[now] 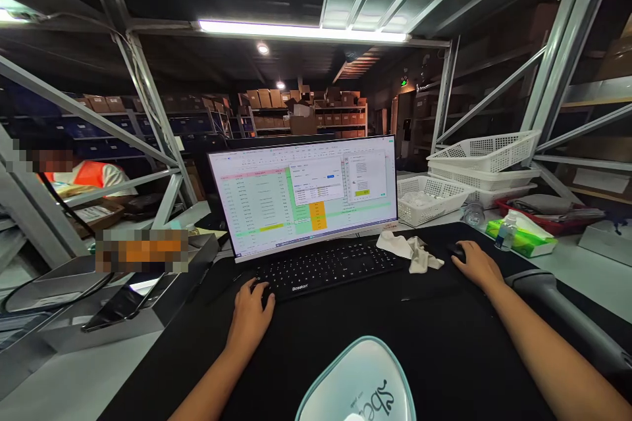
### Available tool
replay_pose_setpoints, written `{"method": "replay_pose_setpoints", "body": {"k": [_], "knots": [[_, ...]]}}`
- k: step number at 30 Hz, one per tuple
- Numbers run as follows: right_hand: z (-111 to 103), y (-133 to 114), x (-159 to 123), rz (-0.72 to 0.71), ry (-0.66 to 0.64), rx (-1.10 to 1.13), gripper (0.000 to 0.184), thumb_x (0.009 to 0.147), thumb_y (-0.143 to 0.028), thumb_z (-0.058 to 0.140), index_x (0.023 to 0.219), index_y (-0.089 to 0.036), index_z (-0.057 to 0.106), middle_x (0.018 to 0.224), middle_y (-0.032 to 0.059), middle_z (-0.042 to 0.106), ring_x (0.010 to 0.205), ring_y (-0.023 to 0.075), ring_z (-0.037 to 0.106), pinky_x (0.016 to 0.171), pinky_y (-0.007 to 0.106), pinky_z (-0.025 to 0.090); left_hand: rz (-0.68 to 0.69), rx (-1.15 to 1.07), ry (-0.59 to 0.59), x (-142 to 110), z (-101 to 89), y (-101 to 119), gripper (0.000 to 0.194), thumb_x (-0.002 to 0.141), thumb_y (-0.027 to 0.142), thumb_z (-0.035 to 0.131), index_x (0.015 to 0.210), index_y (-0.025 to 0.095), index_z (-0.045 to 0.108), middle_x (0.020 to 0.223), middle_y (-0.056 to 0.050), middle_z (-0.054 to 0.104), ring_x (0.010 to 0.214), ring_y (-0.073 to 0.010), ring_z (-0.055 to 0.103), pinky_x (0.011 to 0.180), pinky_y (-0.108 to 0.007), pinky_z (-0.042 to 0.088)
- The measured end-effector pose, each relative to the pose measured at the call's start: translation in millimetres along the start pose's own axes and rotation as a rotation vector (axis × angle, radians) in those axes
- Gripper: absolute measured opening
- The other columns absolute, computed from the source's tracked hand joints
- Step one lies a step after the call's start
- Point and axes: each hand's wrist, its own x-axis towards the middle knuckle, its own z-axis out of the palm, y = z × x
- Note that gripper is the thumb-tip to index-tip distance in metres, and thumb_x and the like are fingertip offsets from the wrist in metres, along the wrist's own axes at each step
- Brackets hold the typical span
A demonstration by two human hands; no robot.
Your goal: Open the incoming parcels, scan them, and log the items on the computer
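The left hand (251, 316) lay loose and flat at the left end of the black keyboard (326, 268), holding nothing. The screen (303, 194) stood just behind. A white cloth (411, 251) lay beside it. The right hand (474, 265) cupped the black mouse (457, 251) on the counter (587, 276).

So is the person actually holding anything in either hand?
The right hand cups a black mouse from above. The left hand only rests its fingers on the keyboard, gripping nothing.
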Motion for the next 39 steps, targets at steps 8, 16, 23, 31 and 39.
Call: {"method": "replay_pose_setpoints", "body": {"k": [8,16,23,31,39], "knots": [[-0.8,-0.1,-1.1,0.018,0.003,-0.018,0.038,0.085,-0.036,0.054,0.119,-0.020,0.062,0.123,0.0133,0.062,0.111,0.0289,0.063,0.097,0.043,0.051,-0.006,0.004,0.013,-0.3,1.0,-0.6,0.047,0.089,0.042,0.041,0.113,0.013,0.069,0.132,-0.020,0.052,0.128,-0.0378,0.050,0.104,-0.055,0.049],[-1.2,0.4,-3.5,0.013,-0.003,-0.038,0.043,0.086,-0.038,0.053,0.125,-0.024,0.064,0.128,0.0113,0.061,0.114,0.0283,0.062,0.100,0.042,0.050,0.005,-0.001,0.002,-0.5,-1.7,1.3,0.050,0.089,0.043,0.039,0.113,0.011,0.069,0.133,-0.022,0.052,0.128,-0.0390,0.050,0.102,-0.056,0.050],[-1.5,-1.7,-1.0,0.023,0.004,-0.051,0.043,0.085,-0.036,0.054,0.123,-0.019,0.061,0.123,0.0137,0.061,0.109,0.0275,0.063,0.098,0.041,0.050,-0.033,0.001,0.010,-0.1,-1.0,2.8,0.048,0.088,0.042,0.041,0.113,0.013,0.070,0.134,-0.020,0.052,0.127,-0.0379,0.051,0.103,-0.055,0.049],[-1.1,-0.2,-3.6,0.011,-0.005,-0.061,0.048,0.087,-0.039,0.050,0.130,-0.022,0.060,0.129,0.0134,0.059,0.114,0.0301,0.062,0.098,0.044,0.051,-0.014,0.003,-0.002,-0.4,-0.8,1.1,0.048,0.088,0.043,0.040,0.112,0.013,0.070,0.133,-0.020,0.052,0.130,-0.0389,0.049,0.103,-0.055,0.050],[-1.4,-1.5,-1.6,-0.003,-0.003,-0.045,0.046,0.085,-0.037,0.053,0.127,-0.019,0.058,0.126,0.0137,0.060,0.113,0.0287,0.062,0.099,0.042,0.050,-0.019,-0.008,0.010,1.2,-0.4,1.8,0.049,0.087,0.042,0.041,0.112,0.011,0.070,0.132,-0.022,0.053,0.127,-0.0396,0.051,0.102,-0.057,0.050]]}}
